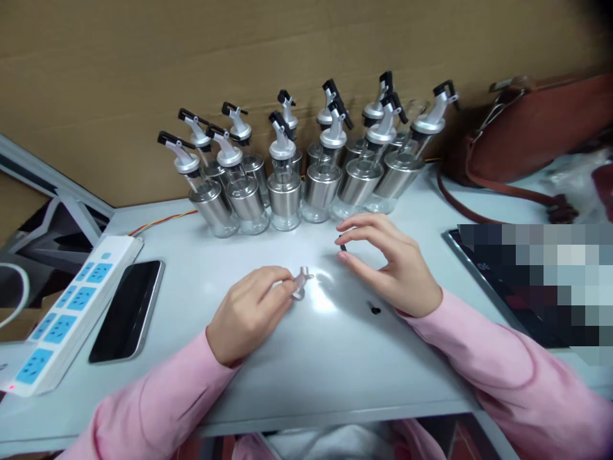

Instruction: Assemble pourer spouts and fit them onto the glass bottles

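A small silver pour spout (301, 281) is pinched between the thumb and fingers of my left hand (256, 310), low over the white tabletop. To its right, my right hand (390, 265) holds a small black piece (341, 243) between thumb and fingertips; its exact shape is mostly hidden. On the table just below my right hand lies another small black part (376, 310). Beyond both hands stand several glass and steel oil bottles (284, 191), each topped with a silver spout and a black flip lever.
A white power strip (67, 306) and a black phone (128, 312) lie at the left. At the right are a dark tablet-like device (498, 281), partly blurred out, and a brown leather bag (536, 128) with its strap. Cardboard (119, 76) backs the table.
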The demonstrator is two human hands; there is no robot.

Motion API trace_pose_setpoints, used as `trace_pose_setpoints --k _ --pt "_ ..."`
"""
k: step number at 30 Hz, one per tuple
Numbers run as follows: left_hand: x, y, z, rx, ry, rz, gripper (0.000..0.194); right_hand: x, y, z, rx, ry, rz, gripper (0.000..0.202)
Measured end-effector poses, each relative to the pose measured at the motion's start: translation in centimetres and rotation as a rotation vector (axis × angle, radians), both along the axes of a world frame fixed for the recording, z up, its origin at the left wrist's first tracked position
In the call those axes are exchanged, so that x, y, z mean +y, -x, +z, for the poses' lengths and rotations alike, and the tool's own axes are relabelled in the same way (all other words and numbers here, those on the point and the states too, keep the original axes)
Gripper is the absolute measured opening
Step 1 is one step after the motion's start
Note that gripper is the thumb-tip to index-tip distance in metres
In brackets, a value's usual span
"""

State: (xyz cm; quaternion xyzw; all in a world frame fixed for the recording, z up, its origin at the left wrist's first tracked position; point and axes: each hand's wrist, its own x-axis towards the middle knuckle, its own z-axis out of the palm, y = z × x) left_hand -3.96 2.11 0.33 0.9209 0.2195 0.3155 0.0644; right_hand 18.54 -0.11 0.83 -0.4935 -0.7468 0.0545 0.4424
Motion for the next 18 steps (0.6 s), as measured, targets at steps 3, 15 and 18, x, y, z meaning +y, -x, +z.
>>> trace_pose_setpoints --k 3,15,18 --pt "-0.8 -0.3 0.3 -0.025 -0.054 -0.083 0.009 -0.3 0.3 0.0 0.019 0.073 0.13 0.01" --pt "-0.7 -0.4 -1.2 -0.146 0.105 -0.117 0.01 -0.4 0.9 -0.7 0.051 0.19 0.365 0.011" --pt "-0.9 -0.5 -1.2 -0.173 0.136 -0.128 0.014 -0.6 1.1 -0.7 0.064 0.204 0.37 0.009"
